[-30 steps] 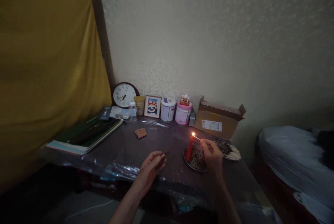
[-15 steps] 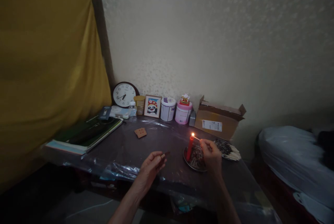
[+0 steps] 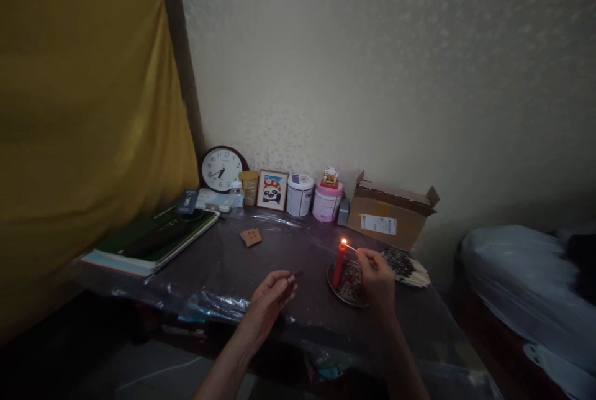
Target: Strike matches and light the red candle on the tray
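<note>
A red candle (image 3: 339, 264) stands upright on a small round metal dish (image 3: 347, 291) on the dark table. My right hand (image 3: 376, 281) pinches a thin lit match (image 3: 351, 248), whose flame touches the top of the candle. Left of the dish, my left hand (image 3: 270, 297) rests on the table with fingers closed around a small matchbox (image 3: 293, 277).
Along the wall stand a clock (image 3: 222, 169), a jar, a framed panda picture (image 3: 272, 189), two tins and an open cardboard box (image 3: 390, 211). Books (image 3: 153, 241) lie at the left. A heap of used matchsticks (image 3: 407, 268) lies right of the dish. A bed sits at far right.
The flame at the match tip has dropped slightly and now sits at the candle's wick. My left hand has stayed still.
</note>
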